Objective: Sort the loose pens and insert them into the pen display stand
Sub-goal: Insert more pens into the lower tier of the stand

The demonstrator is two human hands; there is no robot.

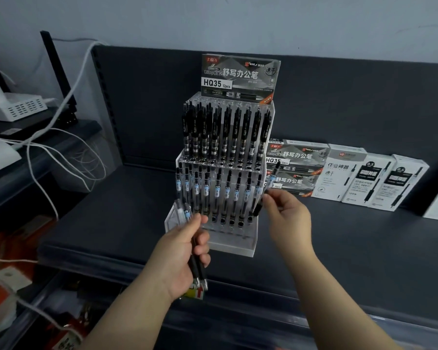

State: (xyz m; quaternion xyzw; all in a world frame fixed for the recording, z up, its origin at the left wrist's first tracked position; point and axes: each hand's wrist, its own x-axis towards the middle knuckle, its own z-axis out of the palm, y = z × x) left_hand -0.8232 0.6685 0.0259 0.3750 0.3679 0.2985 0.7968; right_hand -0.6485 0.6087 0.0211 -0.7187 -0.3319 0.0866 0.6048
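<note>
A single pen (268,189) is pinched by the right hand (287,218) just beside the right edge of the pen display stand (234,245), its long axis near upright (top tilted rightward). A bundle of pens (199,272), tips down, is gripped by the left hand (182,251) before the stand. "HQ35 12pcs" is printed on the box (240,74) topping the stand. A dark grey shelf (352,261) lies beneath.

A stationery shop: a dark retail shelf (364,248) carries an acrylic pen display stand (234,248) stocked with pens (243,132) under a printed header card (240,77), with boxed pen packs (349,173) lined along its back edge.
</note>
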